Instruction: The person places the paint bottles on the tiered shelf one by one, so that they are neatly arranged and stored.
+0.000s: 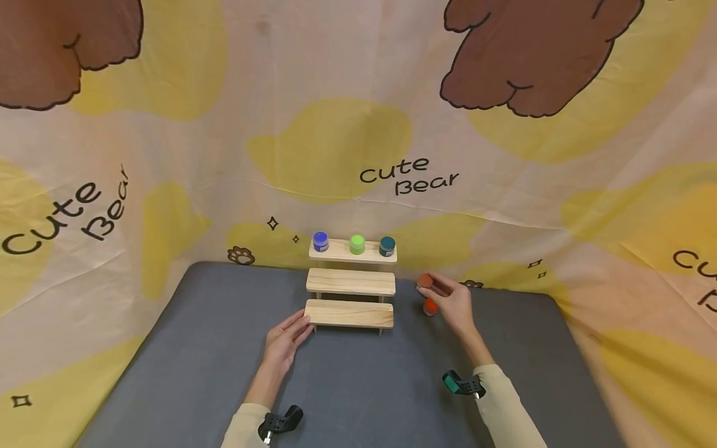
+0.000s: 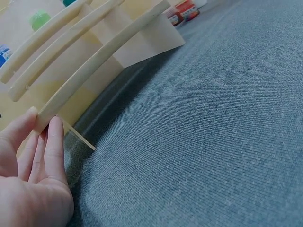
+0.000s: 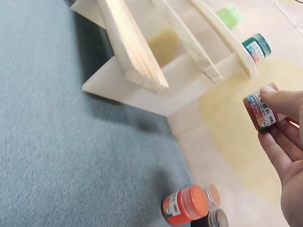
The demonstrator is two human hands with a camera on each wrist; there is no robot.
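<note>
A three-step wooden display stand [image 1: 350,314] stands on the grey table. My left hand [image 1: 282,342] pinches the left end of its lowest step, thumb on top and fingers beneath. On the top step sit a blue jar [image 1: 320,242], a light green jar [image 1: 357,244] and a dark teal jar [image 1: 387,246]. To the right of the stand, my right hand [image 1: 450,305] holds a small brown paint jar [image 3: 259,111] between thumb and fingers, raised off the table. An orange-red paint jar [image 3: 184,205] stands on the table below that hand.
Beside the orange-red jar are a jar with a pinkish-orange lid [image 3: 213,195] and a dark jar with a greyish lid [image 3: 218,218]. A printed cloth [image 1: 330,155] hangs behind and around the table [image 1: 364,386]. The middle step [image 1: 351,282] lies behind the lowest one.
</note>
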